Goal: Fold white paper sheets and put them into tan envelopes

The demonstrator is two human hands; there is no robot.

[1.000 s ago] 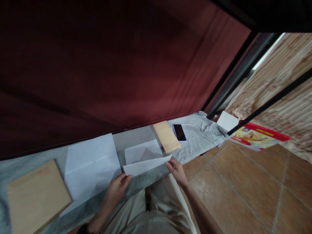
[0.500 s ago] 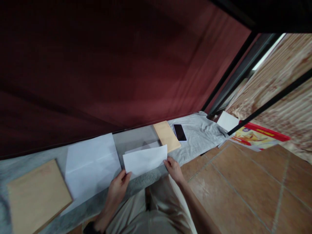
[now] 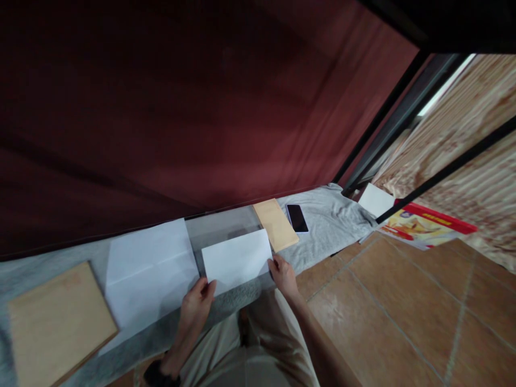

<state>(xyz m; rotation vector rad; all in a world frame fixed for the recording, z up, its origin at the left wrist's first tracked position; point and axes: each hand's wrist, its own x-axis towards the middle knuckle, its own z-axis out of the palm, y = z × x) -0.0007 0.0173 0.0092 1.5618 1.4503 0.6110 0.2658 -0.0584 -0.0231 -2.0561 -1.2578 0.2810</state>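
A white folded sheet of paper [image 3: 237,259] lies on the grey cloth [image 3: 326,226] in front of me. My left hand [image 3: 196,303] pinches its near left corner. My right hand [image 3: 283,275] grips its near right corner. To the left of it lies a larger white sheet [image 3: 149,274] with fold creases. Just past my right hand rests a small tan envelope [image 3: 276,225], and a black phone [image 3: 297,218] sits beside that.
A large tan envelope [image 3: 56,322] lies at the far left on the cloth. A dark red curtain [image 3: 181,107] hangs behind. To the right are brown floor tiles [image 3: 403,312], a colourful red-edged booklet [image 3: 423,226] and a white paper [image 3: 375,200].
The near half of the sheet, held up at an angle a second ago, has been folded over away from me and now lies flat, covering the half beneath.
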